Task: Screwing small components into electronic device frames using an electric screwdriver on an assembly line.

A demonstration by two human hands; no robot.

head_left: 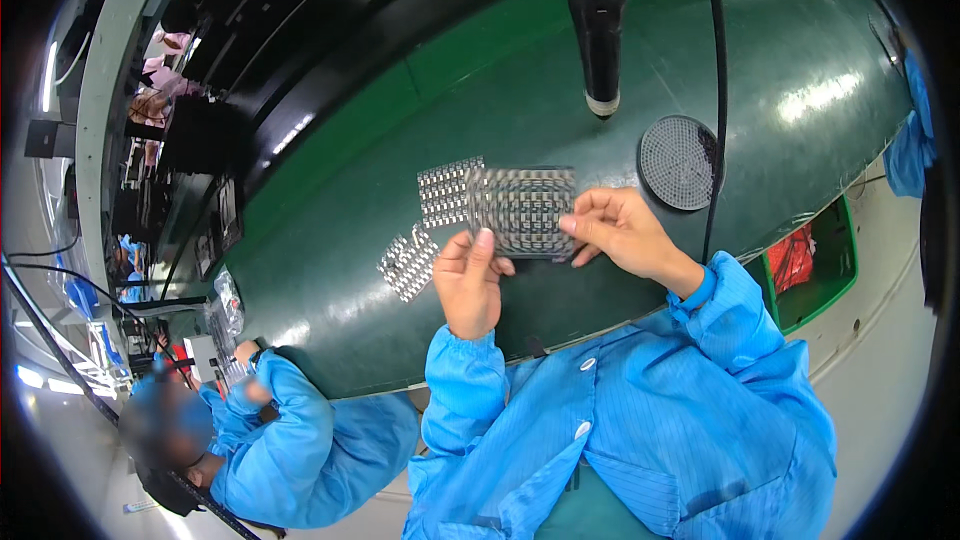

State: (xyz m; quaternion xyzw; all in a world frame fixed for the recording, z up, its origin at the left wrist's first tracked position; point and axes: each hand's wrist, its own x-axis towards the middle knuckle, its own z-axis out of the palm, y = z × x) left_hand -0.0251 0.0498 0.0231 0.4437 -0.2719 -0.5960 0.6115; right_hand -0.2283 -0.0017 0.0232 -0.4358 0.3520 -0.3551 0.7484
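Observation:
Both my hands hold a dark rectangular sheet (525, 202) with rows of small silvery parts, raised over the green table and smeared by motion. My left hand (470, 285) pinches its lower left corner, thumb on top. At the right edge, my right hand (622, 232) grips it between thumb and fingers. A similar sheet with rows of small silver pieces (443, 192) lies just left of the held one, partly behind it. Nearer to me, another such sheet (405, 265) rests at an angle beside my left hand.
Beyond my hands hangs a black electric screwdriver (596, 35), tip down. A round grey gridded tray (672, 165) with dark bits sits right, beside a black cable (718, 90). A green crate (828, 285) holding a red bag (790, 262) stands below the table edge. A co-worker (290, 440) sits left.

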